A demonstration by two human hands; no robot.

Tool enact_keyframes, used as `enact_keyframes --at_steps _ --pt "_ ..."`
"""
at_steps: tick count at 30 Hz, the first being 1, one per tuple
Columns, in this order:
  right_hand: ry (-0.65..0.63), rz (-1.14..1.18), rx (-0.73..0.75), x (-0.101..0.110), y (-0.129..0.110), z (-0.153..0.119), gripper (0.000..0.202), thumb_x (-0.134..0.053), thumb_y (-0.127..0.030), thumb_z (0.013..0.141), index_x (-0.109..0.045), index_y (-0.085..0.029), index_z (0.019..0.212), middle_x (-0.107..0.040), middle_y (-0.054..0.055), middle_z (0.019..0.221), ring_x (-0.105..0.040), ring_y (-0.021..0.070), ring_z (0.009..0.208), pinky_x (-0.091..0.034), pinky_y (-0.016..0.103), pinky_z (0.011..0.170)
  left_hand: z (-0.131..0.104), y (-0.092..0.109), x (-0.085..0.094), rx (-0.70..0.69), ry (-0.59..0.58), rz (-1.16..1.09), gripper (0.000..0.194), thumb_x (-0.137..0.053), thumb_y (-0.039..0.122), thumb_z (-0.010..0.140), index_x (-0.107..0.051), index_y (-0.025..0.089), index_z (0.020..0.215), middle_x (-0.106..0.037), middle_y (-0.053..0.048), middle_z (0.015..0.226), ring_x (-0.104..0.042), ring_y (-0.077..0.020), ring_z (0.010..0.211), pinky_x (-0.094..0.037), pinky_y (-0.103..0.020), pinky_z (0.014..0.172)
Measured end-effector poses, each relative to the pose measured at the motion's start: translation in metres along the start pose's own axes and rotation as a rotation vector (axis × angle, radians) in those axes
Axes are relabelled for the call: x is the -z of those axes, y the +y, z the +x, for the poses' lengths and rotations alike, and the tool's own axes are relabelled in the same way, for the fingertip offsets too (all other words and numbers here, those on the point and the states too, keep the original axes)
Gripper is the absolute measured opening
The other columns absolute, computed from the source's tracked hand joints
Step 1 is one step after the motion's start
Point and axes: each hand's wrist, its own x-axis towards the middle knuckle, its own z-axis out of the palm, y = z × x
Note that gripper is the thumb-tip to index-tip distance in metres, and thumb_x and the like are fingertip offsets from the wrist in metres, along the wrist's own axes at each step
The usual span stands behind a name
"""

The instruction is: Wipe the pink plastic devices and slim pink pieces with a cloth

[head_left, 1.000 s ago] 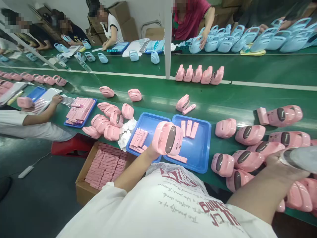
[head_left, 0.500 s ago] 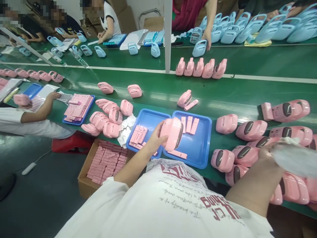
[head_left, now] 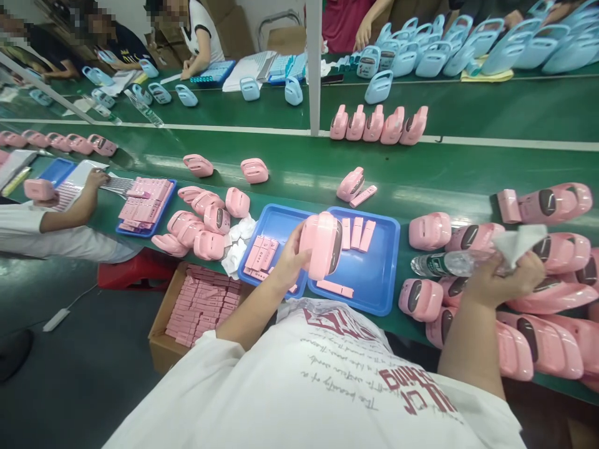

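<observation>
My left hand [head_left: 291, 260] is closed around a pink plastic housing [head_left: 316, 244] with a dark oval window, held up over two blue trays. My right hand [head_left: 500, 277] grips a clear plastic bottle [head_left: 433, 264] with a green label, tipped on its side with one end toward the left. A white cloth or tissue [head_left: 521, 240] is in the same hand, sticking up above the fingers. Several more pink housings [head_left: 429, 231] lie below and around the bottle. Pink strips [head_left: 356, 234] lie in the right blue tray [head_left: 388, 268], others in the left tray [head_left: 269, 218].
Pink housings [head_left: 208, 244] cluster left of the trays beside crumpled white tissue [head_left: 238, 246]. A carton [head_left: 161, 349] of pink strips stands below the table. At left, a co-worker's arm [head_left: 75, 215] reaches over the table. Blue housings [head_left: 435, 59] line the far side.
My right hand has swung the bottle round from pointing right to pointing left, and the white cloth now shows on top. My left hand keeps the pink housing, slightly turned. A co-worker's hand opposite released a blue housing.
</observation>
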Motion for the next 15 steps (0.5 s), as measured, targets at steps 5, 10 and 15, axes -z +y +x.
enact_keyframes --at_steps 5,10,15 --pt "-0.124 -0.152 -0.080 0.006 -0.029 0.041 0.023 -0.053 -0.020 0.066 -0.040 -0.021 0.047 -0.053 0.013 0.059 -0.057 0.0279 0.073 -0.040 0.047 0.073 -0.003 0.001 -0.003 0.049 0.006 -0.009 0.061 -0.072 0.040 0.067 -0.055 0.021 0.123 -0.064 -0.008 0.111 -0.055 -0.0258 0.110 -0.045 -0.035 0.091" --pt "-0.389 0.049 -0.143 0.036 -0.108 0.057 0.029 -0.046 -0.023 0.076 -0.033 -0.022 0.051 -0.031 -0.001 0.047 -0.032 0.0119 0.047 -0.028 0.034 0.052 -0.007 0.003 -0.015 0.105 -0.041 -0.052 0.058 -0.068 0.045 0.071 -0.057 0.020 0.122 -0.065 -0.009 0.112 -0.054 -0.0264 0.113 -0.042 -0.037 0.096" --pt "-0.931 0.679 0.094 0.062 -0.192 -0.018 0.040 -0.040 -0.046 0.087 -0.064 -0.015 0.094 -0.064 0.006 0.070 -0.058 0.0196 0.062 -0.047 0.034 0.059 -0.006 -0.004 -0.029 0.141 -0.050 -0.137 0.053 -0.064 0.048 0.076 -0.057 0.022 0.121 -0.063 -0.006 0.118 -0.052 -0.0254 0.117 -0.038 -0.037 0.101"
